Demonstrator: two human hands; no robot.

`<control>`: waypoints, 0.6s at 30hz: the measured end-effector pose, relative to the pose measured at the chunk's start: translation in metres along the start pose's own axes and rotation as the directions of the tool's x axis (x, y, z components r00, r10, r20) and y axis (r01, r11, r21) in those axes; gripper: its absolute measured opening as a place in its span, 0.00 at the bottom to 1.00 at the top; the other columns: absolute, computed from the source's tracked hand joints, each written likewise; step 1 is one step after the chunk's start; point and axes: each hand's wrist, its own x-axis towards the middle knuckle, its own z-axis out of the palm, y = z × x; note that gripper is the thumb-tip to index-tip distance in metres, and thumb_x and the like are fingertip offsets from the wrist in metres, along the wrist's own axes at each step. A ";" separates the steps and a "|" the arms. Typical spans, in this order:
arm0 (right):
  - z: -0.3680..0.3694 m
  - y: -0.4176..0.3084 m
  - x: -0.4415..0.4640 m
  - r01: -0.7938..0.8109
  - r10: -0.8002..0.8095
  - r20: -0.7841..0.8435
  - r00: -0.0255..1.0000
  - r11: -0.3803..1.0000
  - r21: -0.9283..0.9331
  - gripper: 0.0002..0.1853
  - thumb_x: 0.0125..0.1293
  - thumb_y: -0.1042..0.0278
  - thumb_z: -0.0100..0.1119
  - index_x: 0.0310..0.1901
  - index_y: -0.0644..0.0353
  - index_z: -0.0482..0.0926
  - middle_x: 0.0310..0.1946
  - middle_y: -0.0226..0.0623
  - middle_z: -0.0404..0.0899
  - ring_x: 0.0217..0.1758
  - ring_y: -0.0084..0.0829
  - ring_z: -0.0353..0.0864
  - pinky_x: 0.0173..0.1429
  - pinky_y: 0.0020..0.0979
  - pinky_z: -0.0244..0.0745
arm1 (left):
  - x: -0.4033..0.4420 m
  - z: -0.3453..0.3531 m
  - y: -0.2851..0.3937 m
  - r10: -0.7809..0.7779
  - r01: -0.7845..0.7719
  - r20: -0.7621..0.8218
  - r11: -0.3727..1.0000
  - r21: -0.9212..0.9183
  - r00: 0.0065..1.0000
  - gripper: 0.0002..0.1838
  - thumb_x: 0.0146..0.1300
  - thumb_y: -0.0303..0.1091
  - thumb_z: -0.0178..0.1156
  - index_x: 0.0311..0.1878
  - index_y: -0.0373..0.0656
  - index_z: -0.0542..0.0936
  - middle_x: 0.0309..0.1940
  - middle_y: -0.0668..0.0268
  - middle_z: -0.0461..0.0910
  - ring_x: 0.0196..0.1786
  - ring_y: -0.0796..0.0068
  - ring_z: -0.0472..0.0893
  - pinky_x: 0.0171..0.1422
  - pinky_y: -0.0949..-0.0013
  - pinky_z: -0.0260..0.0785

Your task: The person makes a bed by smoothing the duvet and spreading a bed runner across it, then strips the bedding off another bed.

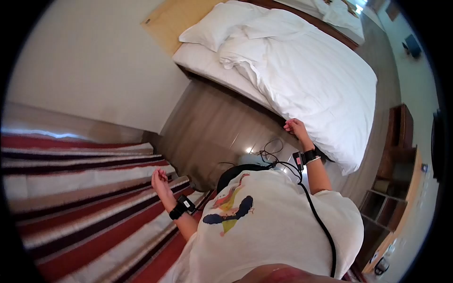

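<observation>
My left hand (161,181) is loosely curled with its fingers a little apart and nothing in it. It hangs in front of a red, white and dark striped cloth (89,207). My right hand (295,127) appears beside the edge of the white duvet (311,70), fingers half bent and empty; whether it touches the duvet I cannot tell. Each wrist wears a black strap with a small box, the left one (185,204) and the right one (302,159). A black cable (321,219) runs from the right wrist area down over my white shirt (283,226).
The bed with a white pillow (219,26) stands ahead against a wooden headboard (177,23). Brown floor (207,118) lies between bed and striped cloth, with loose cables near my waist. A wooden shelf unit (389,193) is at the right, a pale wall (94,61) at the left.
</observation>
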 end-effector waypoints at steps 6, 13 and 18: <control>0.005 -0.003 -0.007 -0.130 0.131 -0.069 0.989 0.991 0.015 0.08 0.54 0.69 0.41 0.32 0.62 0.69 0.24 0.33 0.73 0.24 0.19 0.71 0.25 0.16 0.63 | 0.123 0.085 0.004 -0.167 0.078 0.276 0.949 0.307 0.947 0.08 0.54 0.35 0.47 0.33 0.43 0.73 0.24 0.73 0.72 0.27 0.84 0.71 0.28 0.85 0.58; -0.029 -0.044 0.048 -0.104 0.030 -0.327 0.944 0.972 -0.210 0.08 0.53 0.67 0.42 0.30 0.59 0.70 0.23 0.31 0.73 0.26 0.20 0.72 0.24 0.19 0.62 | 0.246 0.219 -0.041 -0.434 0.179 0.493 0.858 0.482 0.754 0.08 0.54 0.33 0.46 0.36 0.42 0.68 0.25 0.66 0.73 0.28 0.80 0.73 0.25 0.84 0.61; -0.021 -0.041 0.109 -0.071 0.009 -0.502 0.865 0.992 -0.104 0.09 0.52 0.70 0.43 0.30 0.68 0.69 0.23 0.37 0.72 0.26 0.25 0.72 0.29 0.23 0.68 | 0.279 0.280 -0.111 -0.672 0.220 0.414 0.650 0.728 0.614 0.10 0.50 0.32 0.49 0.36 0.42 0.66 0.26 0.65 0.72 0.26 0.78 0.73 0.21 0.81 0.62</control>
